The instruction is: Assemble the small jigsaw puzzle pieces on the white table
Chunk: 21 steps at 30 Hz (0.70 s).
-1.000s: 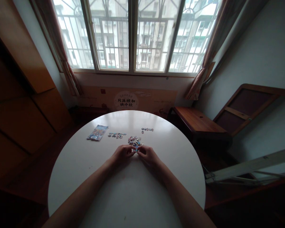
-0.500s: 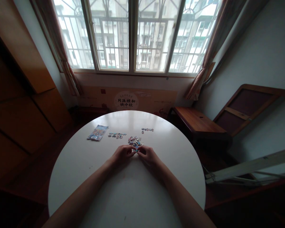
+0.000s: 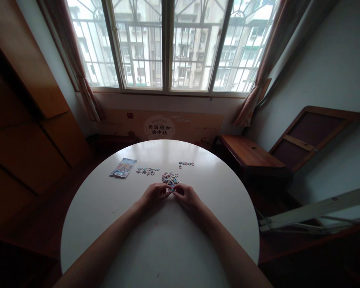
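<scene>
Both hands are brought together near the middle of the bench (image 3: pixel 168 240): the left hand (image 3: pixel 153 192) and the right hand (image 3: pixel 186 194) meet thumb-and-finger tips around a small blue puzzle section (image 3: pixel 172 189). Each hand is closed in a light pinch. Whether the section is one piece or several cannot be told at this size.

Location of parts. The section sits at the near side of the loose pile (image 3: pixel 170 178), just beside it. A left group of pieces (image 3: pixel 148 171) lies between the pile and the printed sheet (image 3: pixel 123 168), which rests toward the bench's far left edge. A right group of pieces (image 3: pixel 186 164) lies beyond the pile, closer to the bench's far edge, with one piece turned down at its left end. Whether the pieces in either group interlock cannot be confirmed.

Handling, as judged from this view:
1. Grip the section by its rim only, so that the printed surface and the tabs can be inspected.
2. Let the forearms take support from the bench; this should steady the fingertips.
3. Align tab and socket flat before applying pressure; light thumb pressure should suffice.
4. If resistance is felt, do not force the fit, as thin card tabs may bend.
5. Work clear of the pile; a knuckle could scatter its nearest pieces.
</scene>
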Each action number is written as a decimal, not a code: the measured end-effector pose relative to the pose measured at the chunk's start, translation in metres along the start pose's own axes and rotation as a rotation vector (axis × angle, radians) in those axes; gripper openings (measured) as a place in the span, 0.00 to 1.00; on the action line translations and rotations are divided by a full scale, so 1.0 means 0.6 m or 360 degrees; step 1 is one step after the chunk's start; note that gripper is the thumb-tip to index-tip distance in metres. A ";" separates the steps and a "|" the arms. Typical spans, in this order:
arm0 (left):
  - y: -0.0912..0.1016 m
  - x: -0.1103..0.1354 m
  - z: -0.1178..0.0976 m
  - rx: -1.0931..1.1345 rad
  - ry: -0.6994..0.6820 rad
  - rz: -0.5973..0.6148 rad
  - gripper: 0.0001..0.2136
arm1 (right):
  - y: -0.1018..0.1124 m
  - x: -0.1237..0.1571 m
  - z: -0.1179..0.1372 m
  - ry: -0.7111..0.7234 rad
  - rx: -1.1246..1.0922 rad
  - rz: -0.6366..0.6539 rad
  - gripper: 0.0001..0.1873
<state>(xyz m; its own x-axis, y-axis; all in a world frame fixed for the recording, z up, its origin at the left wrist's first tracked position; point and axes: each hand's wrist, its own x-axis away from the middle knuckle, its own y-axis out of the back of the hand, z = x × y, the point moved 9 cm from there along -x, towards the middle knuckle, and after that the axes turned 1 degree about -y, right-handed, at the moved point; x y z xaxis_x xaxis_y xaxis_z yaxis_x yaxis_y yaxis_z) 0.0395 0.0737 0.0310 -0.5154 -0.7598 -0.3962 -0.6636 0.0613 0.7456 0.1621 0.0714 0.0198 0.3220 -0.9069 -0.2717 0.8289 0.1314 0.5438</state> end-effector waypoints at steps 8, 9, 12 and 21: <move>0.003 0.000 -0.001 0.0018 -0.0001 -0.0024 0.10 | 0.006 0.001 0.012 0.0009 -0.0002 -0.0006 0.09; 0.003 0.000 -0.001 0.0016 0.0000 -0.0024 0.10 | 0.006 0.001 0.012 0.0005 0.0001 -0.0008 0.09; 0.003 0.000 -0.004 0.0018 0.0000 -0.0007 0.11 | 0.007 0.001 0.011 -0.0007 0.0015 -0.0016 0.09; 0.003 0.000 -0.004 0.0016 0.0007 -0.0023 0.11 | 0.005 0.002 0.010 -0.0001 -0.0005 -0.0014 0.09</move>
<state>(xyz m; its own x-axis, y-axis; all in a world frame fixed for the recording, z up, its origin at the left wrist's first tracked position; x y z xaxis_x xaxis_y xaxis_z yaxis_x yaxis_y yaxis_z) 0.0394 0.0722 0.0338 -0.5035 -0.7636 -0.4043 -0.6764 0.0571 0.7343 0.1622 0.0682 0.0262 0.3141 -0.9084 -0.2760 0.8331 0.1244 0.5390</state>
